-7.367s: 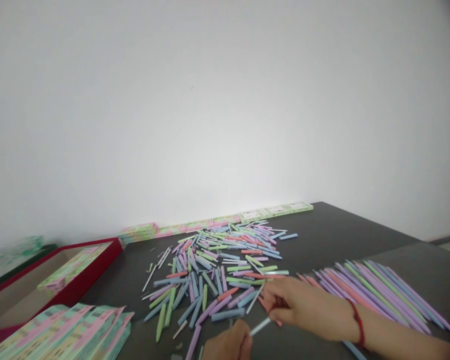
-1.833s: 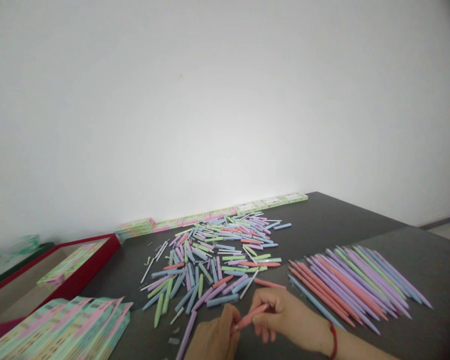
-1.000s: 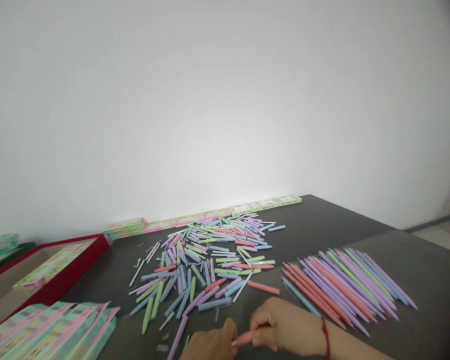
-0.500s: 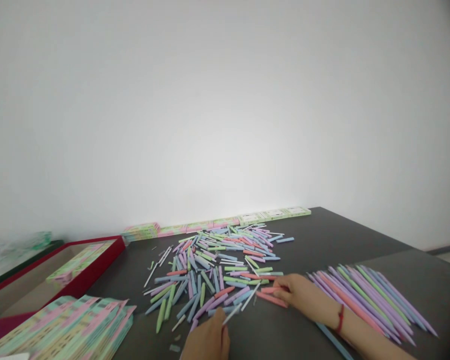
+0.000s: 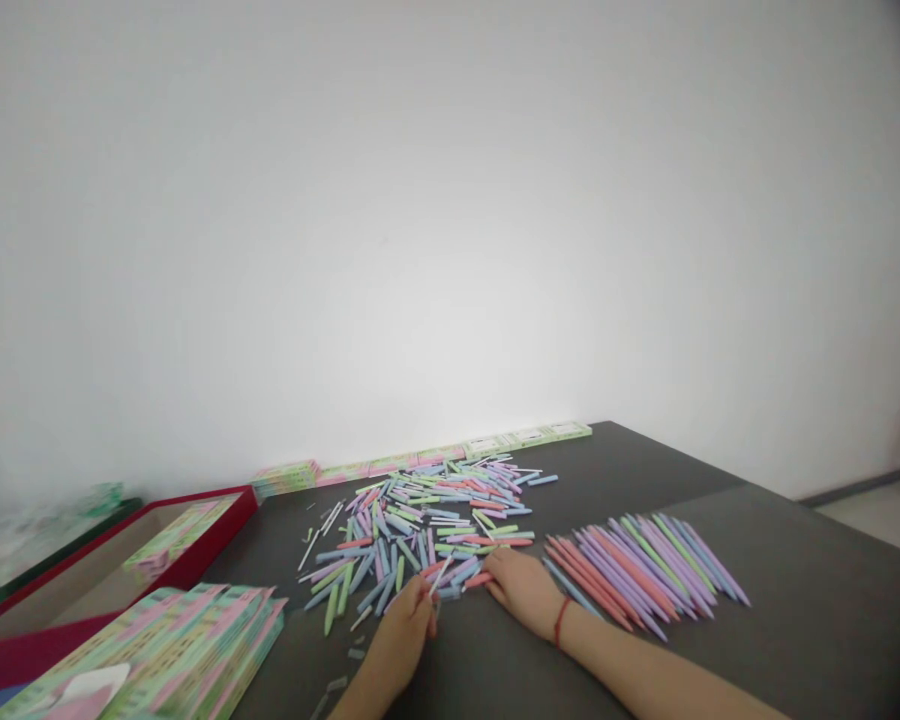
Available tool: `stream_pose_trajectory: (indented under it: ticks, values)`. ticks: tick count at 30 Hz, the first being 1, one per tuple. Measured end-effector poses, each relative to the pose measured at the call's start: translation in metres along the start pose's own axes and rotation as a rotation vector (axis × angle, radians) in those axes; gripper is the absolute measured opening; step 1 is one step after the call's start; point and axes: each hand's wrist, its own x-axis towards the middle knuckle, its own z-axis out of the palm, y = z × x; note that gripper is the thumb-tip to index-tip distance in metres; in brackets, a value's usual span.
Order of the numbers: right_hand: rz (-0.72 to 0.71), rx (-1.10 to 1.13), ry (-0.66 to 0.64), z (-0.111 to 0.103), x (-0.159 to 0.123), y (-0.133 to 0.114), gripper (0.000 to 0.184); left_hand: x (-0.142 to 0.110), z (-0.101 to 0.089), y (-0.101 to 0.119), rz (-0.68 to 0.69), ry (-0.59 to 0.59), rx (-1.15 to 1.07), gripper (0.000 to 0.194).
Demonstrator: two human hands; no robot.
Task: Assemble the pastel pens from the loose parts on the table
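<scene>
My left hand (image 5: 406,622) is closed, pinching a thin white stick (image 5: 441,574) that looks like a pen refill and points up and away. Close by on the right, my right hand (image 5: 523,592), with a red cord at the wrist, has its fingers curled down at the table on a coral pen piece (image 5: 477,580). Its fingertips are partly hidden. Both hands are at the near edge of a heap of loose pastel pen pieces (image 5: 390,545) in blue, green, purple and coral, mixed with white sticks.
Right of my right hand lies a row of long pastel pens (image 5: 645,565). Printed flat packs (image 5: 195,650) are fanned at the lower left beside a red-rimmed box (image 5: 217,535). Printed boxes (image 5: 525,438) line the wall. Small clear scraps (image 5: 337,685) lie near my left forearm.
The view has shifted, and the row of pens now appears further left. My hands have come closer together. More of my left hand shows, with the white stick still in it.
</scene>
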Motion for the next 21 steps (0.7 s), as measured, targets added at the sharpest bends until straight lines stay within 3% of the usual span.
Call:
stream_pose_trajectory:
  ticks: [8,15,19,21]
  values:
    - [0.006,-0.09,0.01,0.011,0.03,-0.014,0.027,0.0,0.009,0.019,0.131,0.092,0.433,0.036]
    - [0.067,-0.109,0.029,0.006,0.055,-0.022,0.027,0.032,0.024,0.03,0.028,0.159,0.677,0.023]
    - [0.066,-0.083,0.048,-0.01,0.049,-0.03,0.024,0.043,0.028,0.039,0.076,0.205,0.707,0.02]
    - [0.031,-0.057,0.045,-0.014,0.033,-0.032,0.036,0.045,0.02,0.04,0.131,0.226,0.695,0.02]
